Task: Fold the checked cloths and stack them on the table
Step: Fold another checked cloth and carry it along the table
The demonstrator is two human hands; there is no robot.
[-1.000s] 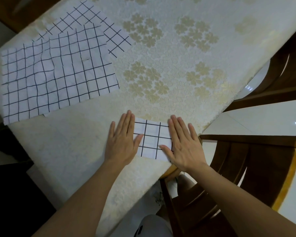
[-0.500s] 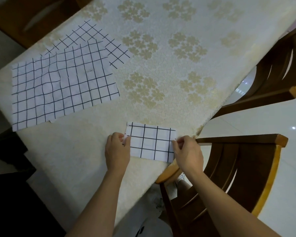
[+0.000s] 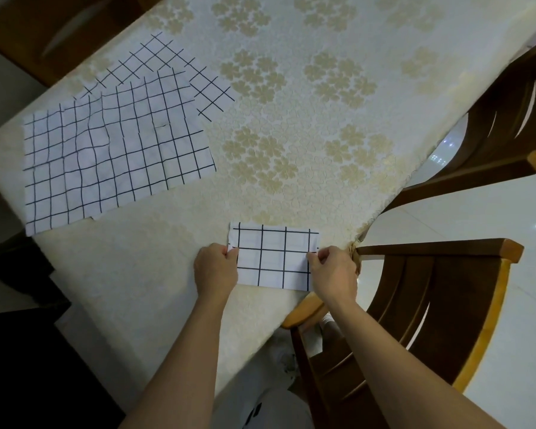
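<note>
A small folded checked cloth (image 3: 274, 257), white with black lines, lies near the table's front corner. My left hand (image 3: 216, 270) pinches its left edge and my right hand (image 3: 333, 272) pinches its right edge. Two unfolded checked cloths lie at the left of the table: a large one (image 3: 112, 156) on top, and another one (image 3: 167, 61) partly hidden beneath it, sticking out at the far side.
The table (image 3: 307, 119) carries a cream cloth with gold flower patterns. A wooden chair (image 3: 430, 305) stands at the front right corner, a second chair (image 3: 502, 119) further right. White tiled floor shows on the right.
Both hands were pressing flat on the folded cloth; they have since curled and taken hold of its left and right edges. The view has shifted slightly.
</note>
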